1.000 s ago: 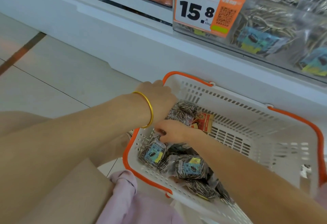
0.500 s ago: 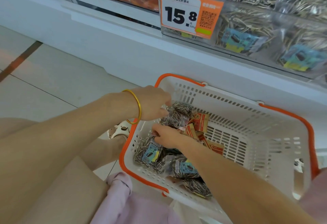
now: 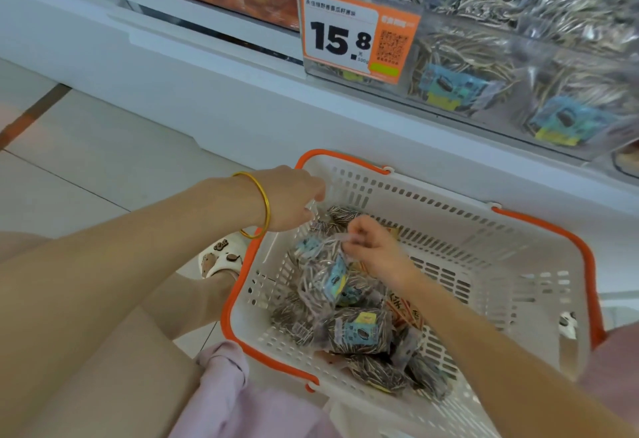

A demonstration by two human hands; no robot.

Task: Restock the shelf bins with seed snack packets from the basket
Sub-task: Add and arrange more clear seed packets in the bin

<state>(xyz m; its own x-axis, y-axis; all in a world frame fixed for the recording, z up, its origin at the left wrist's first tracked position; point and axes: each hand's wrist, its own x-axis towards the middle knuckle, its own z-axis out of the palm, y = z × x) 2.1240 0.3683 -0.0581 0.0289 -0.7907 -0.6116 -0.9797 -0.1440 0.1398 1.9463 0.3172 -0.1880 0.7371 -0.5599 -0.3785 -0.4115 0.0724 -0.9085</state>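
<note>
- Currently right hand [image 3: 375,251] is inside the basket [image 3: 501,265], fingers curled, pinching the clear top seal of one seed packet; call it the lifted packet [image 3: 323,282]
- lifted packet hangs below and left of those fingertips, tilted, blue label facing up, its lower end touching the pile
- left hand [image 3: 290,201] sits over the basket's rear-left corner, thumb and forefinger closed on a clear film edge of the rear packet [image 3: 340,216]; view is blurry there, rest of the grip hidden
- rear packet lies just right of the left fingertips and just behind the right knuckles
- loose packets [image 3: 359,332] piled in the near-left part of the basket, below the right wrist; a few red-orange sachets [image 3: 404,313] under the right forearm
- shelf bin [image 3: 484,68] with matching seed packets is up and right, well beyond both sets of fingers; price tag [image 3: 345,36] reading 15.8 on its left front
- gold bangle [image 3: 264,202] on left wrist, white shoe [image 3: 223,258] on the floor below it
</note>
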